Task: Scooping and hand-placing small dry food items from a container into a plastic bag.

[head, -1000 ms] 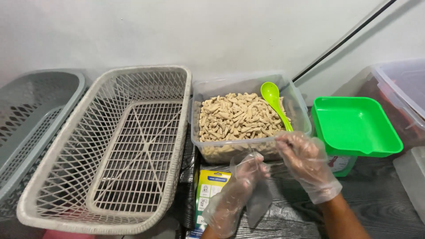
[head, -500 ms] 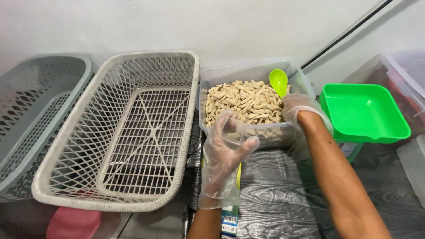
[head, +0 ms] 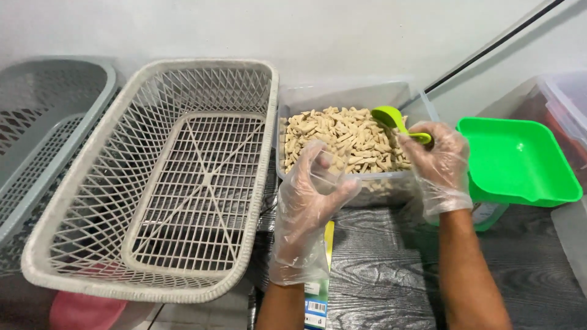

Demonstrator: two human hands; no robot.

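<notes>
A clear plastic tub (head: 358, 93) holds several beige stick-shaped snacks (head: 342, 137). My right hand (head: 439, 165), in a clear glove, grips the handle of a green spoon (head: 391, 117) whose bowl rests on the snacks at the tub's right side. My left hand (head: 309, 205), also gloved, hovers at the tub's front wall. Its fingers curl around what looks like a small clear plastic bag (head: 328, 172), held open towards the tub.
A white lattice basket (head: 165, 177) sits to the left, with a grey basket (head: 43, 122) beyond it. A green square tray (head: 520, 162) stands right of the tub, next to a clear lidded bin (head: 565, 98). A printed packet (head: 318, 296) lies under my left wrist.
My right hand rose from the table edge to the tub and took hold of the green spoon. My left hand lifted the bag up to the tub's front.
</notes>
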